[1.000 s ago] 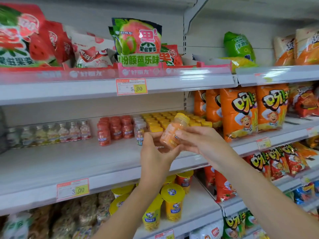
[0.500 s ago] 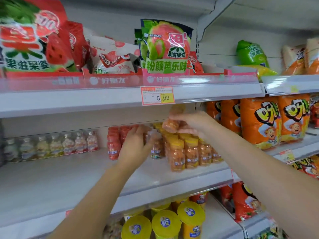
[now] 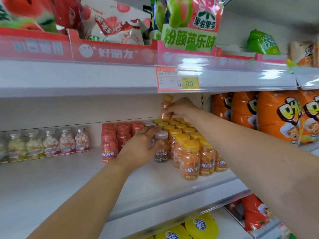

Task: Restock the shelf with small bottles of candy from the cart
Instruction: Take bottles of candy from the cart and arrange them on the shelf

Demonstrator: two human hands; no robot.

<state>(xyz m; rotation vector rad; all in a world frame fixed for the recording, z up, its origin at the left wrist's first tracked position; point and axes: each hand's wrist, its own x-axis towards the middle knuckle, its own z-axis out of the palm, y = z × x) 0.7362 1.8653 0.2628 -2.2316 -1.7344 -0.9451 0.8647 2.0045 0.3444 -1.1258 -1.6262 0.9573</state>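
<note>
Above the back rows of yellow-capped bottles [image 3: 189,152], at their 12 o'clock, I see the orange bottle [image 3: 165,105] pinched in my right hand [image 3: 181,108], off the shelf [image 3: 51,187]. My left hand [image 3: 139,148] sits at the block's 9 o'clock, fingers straight, touching a white-capped bottle [image 3: 161,150]. Red bottles [image 3: 108,145] stand at that hand's 9 o'clock.

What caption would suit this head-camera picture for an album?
Right hand holds an orange candy bottle above the yellow-capped rows; left hand rests against a white-capped bottle.
</note>
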